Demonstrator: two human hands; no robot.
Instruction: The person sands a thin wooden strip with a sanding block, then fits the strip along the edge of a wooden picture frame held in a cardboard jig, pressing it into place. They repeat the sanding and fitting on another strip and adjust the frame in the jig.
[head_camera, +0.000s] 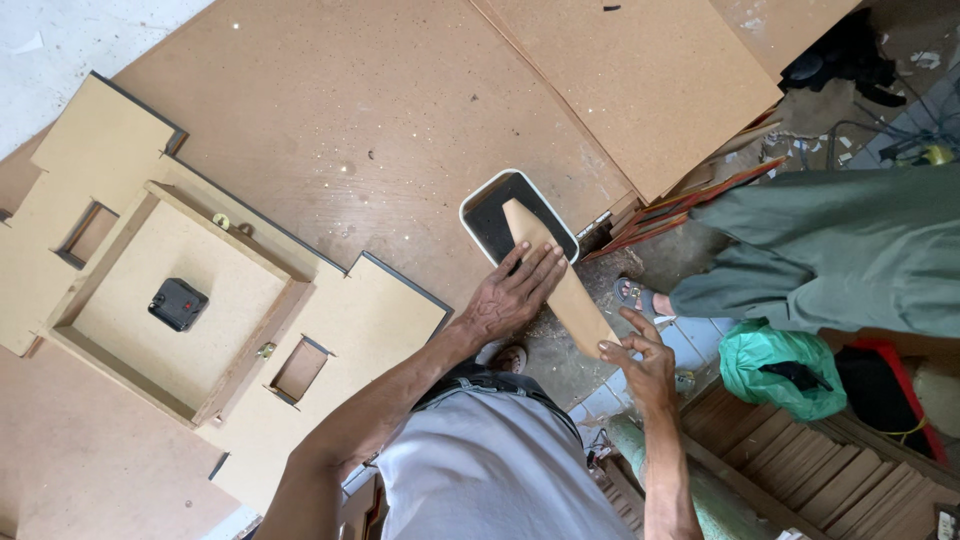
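Although the view looks straight down, the person's grey shirt hides the elbows and cuts off the lower arms near the bottom edge. The left hand (512, 292) lies flat with fingers stretched out, pressing on a long pointed strip of board (560, 285). The right hand (640, 362) pinches the strip's near end between thumb and fingertips, its other fingers spread loose. The strip's far tip rests over a dark rectangular tray with a pale rim (478, 205), and what the tray holds is too dark to make out. The tray sits at the edge of a large brown board (380, 110). To the left lies a pale cut-out panel (100, 140) carrying a shallow square frame (245, 345) with a small black box (178, 304) at its centre. On the right, another person's green-clad leg (830, 250) and sandalled foot (634, 295) show, the rest cut off. A green bag (775, 365) lies just beside them.
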